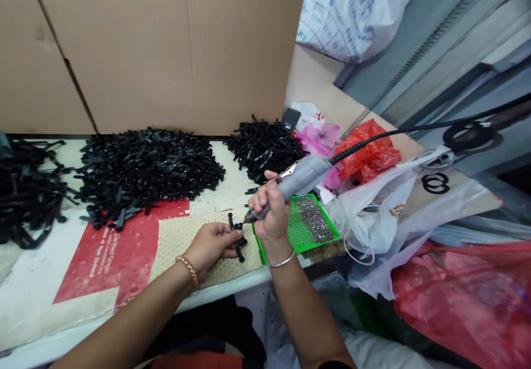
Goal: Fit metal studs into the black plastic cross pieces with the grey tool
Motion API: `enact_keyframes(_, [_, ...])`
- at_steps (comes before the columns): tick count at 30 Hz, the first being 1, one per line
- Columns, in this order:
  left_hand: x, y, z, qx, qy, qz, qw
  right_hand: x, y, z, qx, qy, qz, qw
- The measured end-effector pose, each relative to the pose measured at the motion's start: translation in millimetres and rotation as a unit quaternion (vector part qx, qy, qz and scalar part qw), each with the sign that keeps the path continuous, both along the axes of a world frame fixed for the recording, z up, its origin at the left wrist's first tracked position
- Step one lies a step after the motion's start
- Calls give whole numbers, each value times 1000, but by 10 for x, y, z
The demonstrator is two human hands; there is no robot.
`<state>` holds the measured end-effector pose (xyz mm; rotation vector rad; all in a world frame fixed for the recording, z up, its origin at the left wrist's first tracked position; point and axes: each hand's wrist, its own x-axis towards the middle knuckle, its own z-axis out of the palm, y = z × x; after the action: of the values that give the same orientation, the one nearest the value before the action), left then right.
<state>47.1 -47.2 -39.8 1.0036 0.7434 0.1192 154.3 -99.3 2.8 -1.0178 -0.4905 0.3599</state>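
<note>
My left hand (211, 247) pinches a small black plastic part (240, 256) over a beige textured mat (174, 239). My right hand (271, 208) is wrapped round a grey electric screwdriver (305, 175), its tip pointing down and left at the black part, close to my left fingertips. Whether the tip touches a screw is too small to tell. Just right of my right hand lies a green tray (301, 239) with many small metal screws (313, 219) on it.
Heaps of black parts (149, 164) lie along the back, with a smaller heap (267, 147) behind the screwdriver. A cardboard wall (145, 48) stands behind. Plastic bags (369, 150) and the tool's black cable (435, 125) are at the right.
</note>
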Motion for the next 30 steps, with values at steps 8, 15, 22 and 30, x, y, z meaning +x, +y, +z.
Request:
enact_keyframes(8, [4, -3, 67, -2, 11, 2, 1000, -36, 20, -31, 9, 4, -2, 1000])
enact_keyframes(15, [-8, -5, 42, 7, -1, -2, 1000, -50, 33, -60, 41, 22, 8, 999])
enact_keyframes(22, [14, -8, 7, 4, 7, -4, 1000, -48, 29, -80, 47, 21, 5, 999])
enact_keyframes(30, [17, -5, 15, 5, 13, 0, 1000, -61, 35, -102, 38, 11, 1, 999])
